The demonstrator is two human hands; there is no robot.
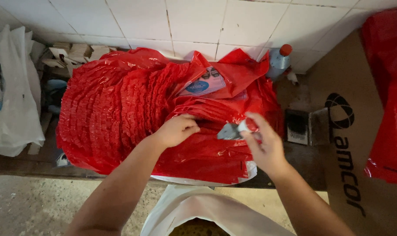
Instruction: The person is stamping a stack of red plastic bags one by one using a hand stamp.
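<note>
A large heap of red plastic bags (pixel 115 105) covers a low bench. My left hand (pixel 177 129) rests on the nearest bags, its fingers curled into a fold of the red plastic. To its right, my right hand (pixel 263 144) hovers just above the heap and pinches a small grey and white object (pixel 231 130) between thumb and fingers; what the object is I cannot tell. One bag near the back shows a printed blue and white panel (pixel 203 83).
A white tiled wall (pixel 198 22) runs behind the bench. A plastic bottle with a red cap (pixel 279 60) stands at the back right. A brown cardboard box (pixel 360 144) with red plastic over it is on the right, a white bag (pixel 10 96) on the left.
</note>
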